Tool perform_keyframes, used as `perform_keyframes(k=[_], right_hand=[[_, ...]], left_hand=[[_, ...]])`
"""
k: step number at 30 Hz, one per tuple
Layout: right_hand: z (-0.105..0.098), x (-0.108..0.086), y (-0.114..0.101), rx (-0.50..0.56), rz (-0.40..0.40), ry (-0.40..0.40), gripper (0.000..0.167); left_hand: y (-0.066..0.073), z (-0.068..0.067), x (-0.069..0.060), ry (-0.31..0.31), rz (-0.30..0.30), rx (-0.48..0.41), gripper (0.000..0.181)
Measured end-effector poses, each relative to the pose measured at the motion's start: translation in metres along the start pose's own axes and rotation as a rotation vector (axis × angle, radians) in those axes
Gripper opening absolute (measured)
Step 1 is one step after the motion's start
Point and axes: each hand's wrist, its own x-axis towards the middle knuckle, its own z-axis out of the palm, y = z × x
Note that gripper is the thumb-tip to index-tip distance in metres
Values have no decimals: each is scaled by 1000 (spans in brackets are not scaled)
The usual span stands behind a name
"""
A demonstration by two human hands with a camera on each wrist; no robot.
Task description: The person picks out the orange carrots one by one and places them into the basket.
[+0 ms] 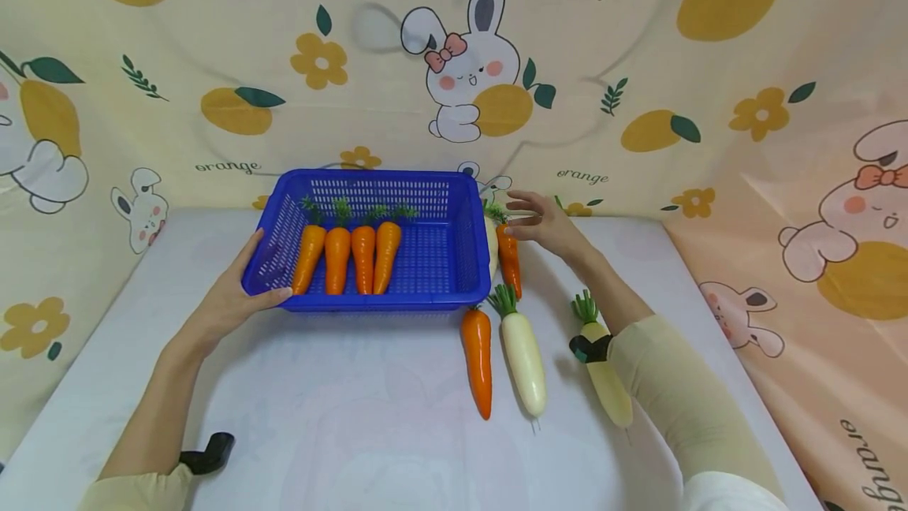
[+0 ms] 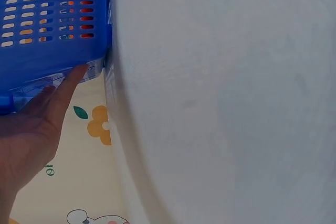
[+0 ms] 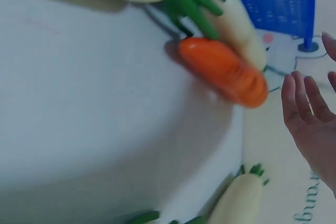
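A blue plastic basket (image 1: 433, 259) stands at the back of the table. Several orange carrots (image 1: 336, 259) with green tops lie side by side in its left half. My left hand (image 1: 230, 290) grips its left front corner, thumb at the front rim and fingers along the side; the left wrist view shows the fingers against the basket wall (image 2: 47, 61). Off the basket's right end, my right hand (image 1: 542, 223) is spread and holds nothing. Just below it lie a carrot (image 1: 509, 262) and a white radish (image 1: 492, 239), partly hidden by the basket.
In front of the basket's right corner lie a carrot (image 1: 478, 361) and a white radish (image 1: 525, 361). Another radish (image 1: 610, 389) lies beneath the right forearm. A printed cloth (image 1: 440, 148) hangs behind the table (image 1: 355, 408).
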Motion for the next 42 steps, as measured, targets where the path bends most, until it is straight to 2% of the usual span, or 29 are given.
perform_keyframes(k=[5,9,13,17,21,23,25,27,36,39,42], right_hand=[[0,-6,8,21,37,-5,70],[4,-8,24,19,83,17,70],[8,-3,41,19,94,21,75],[13,0,48,-77,96,0,82],[20,3,45,-300,105,-22,84],[21,6,42,-375,113,-27,83],[22,9,40,-406,117,-14,80],[21,11,41,-391,117,8,79],[14,4,44,-183,61,92,77],[10,-1,34,-96,82,85,78],[8,-8,13,-41,84,77,79]], left_hand=[[-1,-1,1,6,2,5,107],[-4,-1,1,-1,0,16,107],[-3,-1,3,6,6,12,106],[-3,-1,2,3,11,6,107],[-5,0,0,3,15,11,107],[-5,0,0,8,15,9,107],[-5,0,0,10,15,3,107],[-4,-1,1,11,10,2,107],[-3,0,2,14,9,-6,107],[-3,0,2,13,3,0,107],[-3,0,2,16,3,6,106]])
